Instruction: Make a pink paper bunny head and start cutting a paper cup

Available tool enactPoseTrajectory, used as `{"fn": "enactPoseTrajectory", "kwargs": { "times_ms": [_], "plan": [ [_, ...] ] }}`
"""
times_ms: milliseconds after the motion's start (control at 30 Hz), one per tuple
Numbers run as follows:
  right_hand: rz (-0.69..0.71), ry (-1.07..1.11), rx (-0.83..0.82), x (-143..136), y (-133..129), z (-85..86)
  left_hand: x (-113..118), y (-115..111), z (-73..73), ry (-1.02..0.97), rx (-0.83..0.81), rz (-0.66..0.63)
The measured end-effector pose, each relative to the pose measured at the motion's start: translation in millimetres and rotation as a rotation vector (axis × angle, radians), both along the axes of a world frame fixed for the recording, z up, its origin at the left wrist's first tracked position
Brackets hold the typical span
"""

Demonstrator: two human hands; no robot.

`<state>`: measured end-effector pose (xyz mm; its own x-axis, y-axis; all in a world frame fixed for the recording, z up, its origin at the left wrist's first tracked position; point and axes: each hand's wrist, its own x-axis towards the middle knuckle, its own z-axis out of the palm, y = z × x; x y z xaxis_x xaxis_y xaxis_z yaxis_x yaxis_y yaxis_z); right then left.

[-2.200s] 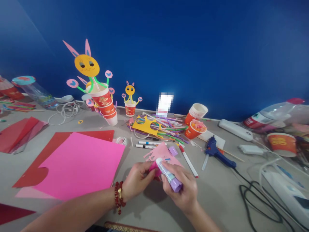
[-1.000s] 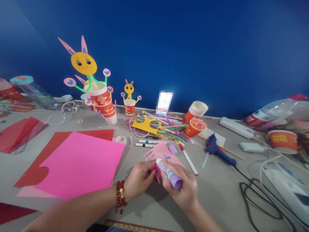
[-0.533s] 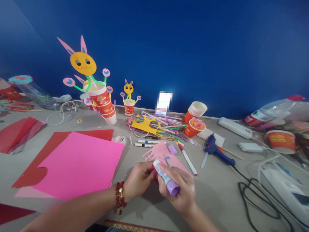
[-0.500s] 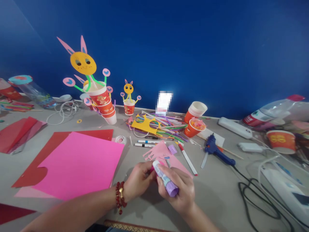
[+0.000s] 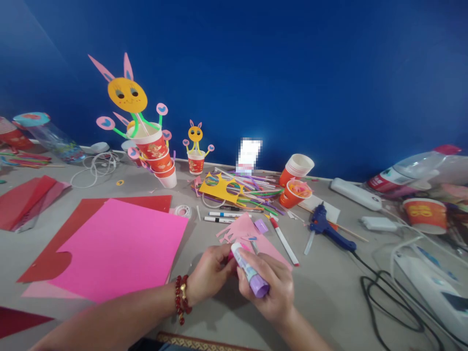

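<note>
My right hand (image 5: 272, 287) is wrapped round a purple and white glue stick (image 5: 248, 270), its white end tilted up and to the left. Pinched in my left hand (image 5: 212, 273) is a small bright pink piece (image 5: 231, 255), mostly hidden by the fingers and the glue stick. Both hands are close together above the grey table. Just beyond them lies cut light pink paper (image 5: 270, 246), with a purple cap (image 5: 261, 226) on it. A red marker (image 5: 285, 241) rests to the right of the paper.
Pink sheets (image 5: 124, 248) cover the left. Behind are a yellow cut-out (image 5: 221, 189), pipe cleaners, a decorated cup figure (image 5: 196, 161) and a taller stack (image 5: 151, 146). A blue glue gun (image 5: 331, 229) with a black cable (image 5: 373, 302) and a power strip (image 5: 435, 287) lie right.
My right hand and the glue stick have shifted very slightly to the left. Nothing else has visibly moved apart from a small change in the camera's view.
</note>
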<state>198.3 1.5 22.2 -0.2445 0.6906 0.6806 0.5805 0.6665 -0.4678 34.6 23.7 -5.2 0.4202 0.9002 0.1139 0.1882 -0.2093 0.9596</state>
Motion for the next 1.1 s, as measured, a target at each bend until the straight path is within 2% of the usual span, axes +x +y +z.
{"fn": "enactPoseTrajectory", "kwargs": {
  "times_ms": [133, 267, 400, 533, 667, 767, 900, 1100],
  "plan": [
    [-0.049, 0.01, 0.007, -0.5, -0.9, -0.3, 0.1, 0.6, -0.8, -0.018, 0.016, -0.006],
    [-0.022, 0.023, 0.004, 1.0, 0.3, -0.6, 0.0, 1.2, 0.7, -0.028, 0.017, 0.004],
    [-0.107, 0.065, 0.014, 2.7, 1.5, -0.1, -0.2, 0.3, 2.2, -0.028, 0.021, -0.012],
    [-0.064, 0.057, 0.003, 1.8, 1.2, 0.8, -0.3, 0.7, 1.9, -0.039, 0.033, 0.002],
    [-0.129, 0.052, 0.029, 1.7, 1.6, 1.4, -0.3, 1.6, 3.0, -0.03, 0.04, 0.008],
    [-0.081, 0.034, 0.028, 2.4, 1.7, 0.2, -0.4, 1.5, 3.8, -0.055, 0.027, 0.017],
    [-0.114, 0.047, 0.041, 3.3, 1.7, -2.0, -0.9, 0.9, 2.9, -0.048, 0.034, 0.022],
    [-0.076, 0.01, 0.057, 2.1, 1.4, 0.5, -0.6, 0.0, 2.0, -0.088, 0.018, 0.018]
  ]
}}
